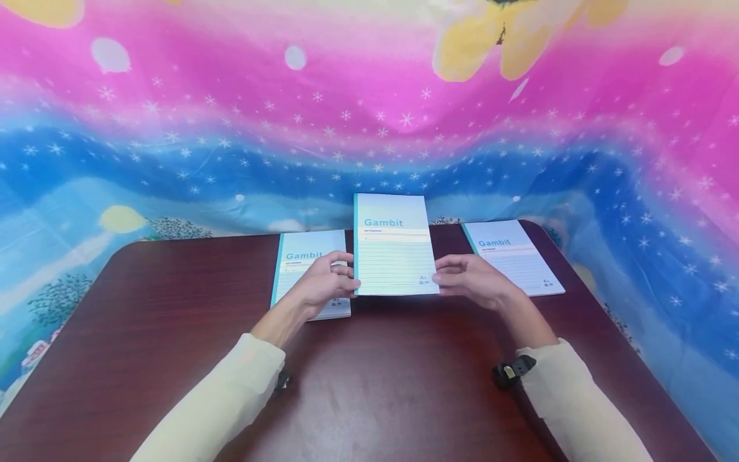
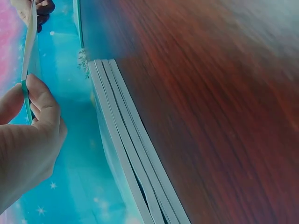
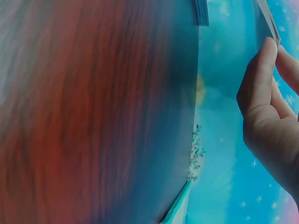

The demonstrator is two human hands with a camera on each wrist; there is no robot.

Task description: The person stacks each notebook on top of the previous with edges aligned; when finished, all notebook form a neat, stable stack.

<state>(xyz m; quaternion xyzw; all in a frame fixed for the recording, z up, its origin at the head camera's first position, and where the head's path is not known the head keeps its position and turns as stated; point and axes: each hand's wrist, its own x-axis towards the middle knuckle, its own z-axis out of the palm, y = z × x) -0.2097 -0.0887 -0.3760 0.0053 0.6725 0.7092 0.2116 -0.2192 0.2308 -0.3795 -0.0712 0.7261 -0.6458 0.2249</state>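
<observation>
A pale notebook (image 1: 395,256) marked "Gambit", with a teal spine, is held up off the table, its ruled cover towards the head camera. My left hand (image 1: 323,282) pinches the spine edge low down between thumb and fingers. At the opposite edge, my right hand (image 1: 476,279) pinches the lower corner area. Behind the left hand lies a stack of matching notebooks (image 1: 312,244), partly covered by it; the left wrist view shows several layered page edges (image 2: 126,130). Another matching notebook (image 1: 510,256) lies to the right, just beyond the right hand.
The dark reddish-brown table (image 1: 358,385) has rounded far corners. A curtain (image 1: 260,128) printed with pink, blue and white snowflake patterns hangs behind it and along both sides. Black straps (image 1: 514,371) circle the wrists at the pale sleeves (image 1: 219,398).
</observation>
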